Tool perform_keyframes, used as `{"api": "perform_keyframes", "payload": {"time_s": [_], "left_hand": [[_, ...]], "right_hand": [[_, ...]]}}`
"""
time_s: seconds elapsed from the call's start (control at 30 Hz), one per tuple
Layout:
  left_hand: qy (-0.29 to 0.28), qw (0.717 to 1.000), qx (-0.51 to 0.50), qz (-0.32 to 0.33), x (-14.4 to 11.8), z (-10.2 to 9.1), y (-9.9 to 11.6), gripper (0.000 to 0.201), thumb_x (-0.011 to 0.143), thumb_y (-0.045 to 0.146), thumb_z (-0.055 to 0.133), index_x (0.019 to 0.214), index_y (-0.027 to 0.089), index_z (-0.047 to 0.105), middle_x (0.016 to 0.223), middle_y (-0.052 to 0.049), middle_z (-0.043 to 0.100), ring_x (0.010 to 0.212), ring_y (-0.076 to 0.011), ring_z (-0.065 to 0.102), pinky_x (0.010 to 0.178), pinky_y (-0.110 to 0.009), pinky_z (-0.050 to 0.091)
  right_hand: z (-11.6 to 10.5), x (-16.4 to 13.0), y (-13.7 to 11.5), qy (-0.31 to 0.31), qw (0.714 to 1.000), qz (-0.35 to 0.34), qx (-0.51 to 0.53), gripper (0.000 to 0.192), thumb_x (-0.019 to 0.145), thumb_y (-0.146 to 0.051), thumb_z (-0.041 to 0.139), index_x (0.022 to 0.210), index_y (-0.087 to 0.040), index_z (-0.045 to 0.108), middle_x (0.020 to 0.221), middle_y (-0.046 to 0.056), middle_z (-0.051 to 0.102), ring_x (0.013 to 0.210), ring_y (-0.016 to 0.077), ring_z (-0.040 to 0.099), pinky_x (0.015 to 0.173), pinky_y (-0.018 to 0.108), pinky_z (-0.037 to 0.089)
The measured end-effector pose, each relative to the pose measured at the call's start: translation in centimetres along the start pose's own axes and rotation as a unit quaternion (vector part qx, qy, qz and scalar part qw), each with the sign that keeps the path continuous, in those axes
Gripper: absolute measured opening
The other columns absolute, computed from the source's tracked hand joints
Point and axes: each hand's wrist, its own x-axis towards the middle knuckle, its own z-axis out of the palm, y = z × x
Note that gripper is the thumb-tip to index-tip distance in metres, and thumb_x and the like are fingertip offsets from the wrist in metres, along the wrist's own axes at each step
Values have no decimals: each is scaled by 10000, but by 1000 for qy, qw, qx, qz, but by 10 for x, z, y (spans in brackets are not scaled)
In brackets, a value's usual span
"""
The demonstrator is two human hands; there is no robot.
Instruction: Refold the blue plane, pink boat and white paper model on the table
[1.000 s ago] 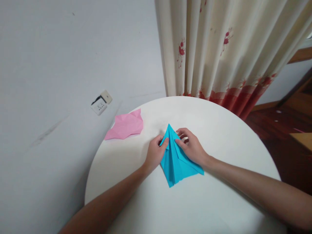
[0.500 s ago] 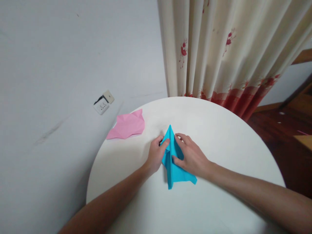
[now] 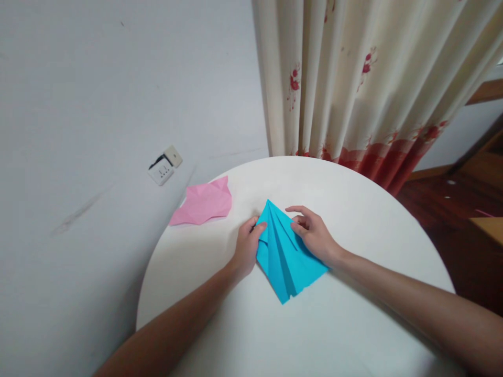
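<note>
- Left hand rests on the round white table at the left edge of a folded blue paper, thumb on top of the sheet and fingers curled against its edge, pinching a narrow flap near the upper tip.
- Right hand lies on the opposite, right-hand side of the same paper, fingers loosely bent and pressed down on the upper right flap, the index finger stretched toward the top point.
- Blue paper sits flat between the two hands, near the middle of the table; it forms a kite-like shape with one point aimed away from the person and the other aimed back toward them.
- Long creases run down its middle, and layered flaps fan out on either side of that line.
- Lower half of the paper extends clear of both hands, touching only the tabletop.
- Both forearms reach in from the bottom of the view, converging on the sheet.
- Pink paper, creased and flattened, lies at the far left rim of the table, well apart from the hands and the blue sheet.
- Cream curtain with red flower print hangs behind the table's far edge.
- White wall socket sits low on the pale wall, beyond the pink paper.
</note>
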Motion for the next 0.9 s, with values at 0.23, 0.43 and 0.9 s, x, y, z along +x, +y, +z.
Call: {"api": "perform_keyframes", "payload": {"time_s": [0.23, 0.43, 0.9], "left_hand": [[32, 996, -80, -17, 13, -9, 14, 239, 692, 276, 720, 683, 198, 494, 607, 55, 479, 538, -105, 440, 517, -229, 354], [44, 983, -143, -102, 18, -13, 31, 268, 625, 273, 739, 772, 209, 524, 643, 48, 546, 565, -141, 553, 540, -251, 458], [35, 948, -196, -248, 15, -6, 35, 354, 798, 291, 610, 1115, 137, 640, 953, -104, 741, 874, -291, 712, 855, -438, 567]], "right_hand": [[-6, 8, -7, 34, 999, 29, 8, 299, 894, -443, 515, 992, -198, 656, 858, 13, 598, 793, 168, 530, 694, 283, 420], [-10, 9, -9, -48, 996, 31, -70, 498, 774, -377, 691, 1229, -226, 558, 911, 5, 592, 821, 193, 580, 734, 316, 471], [-6, -8, -2, -67, 907, -152, -388, 890, 805, -254, 604, 1574, -202, 159, 1532, 154, 331, 1368, 304, 365, 1113, 463, 377]]}}
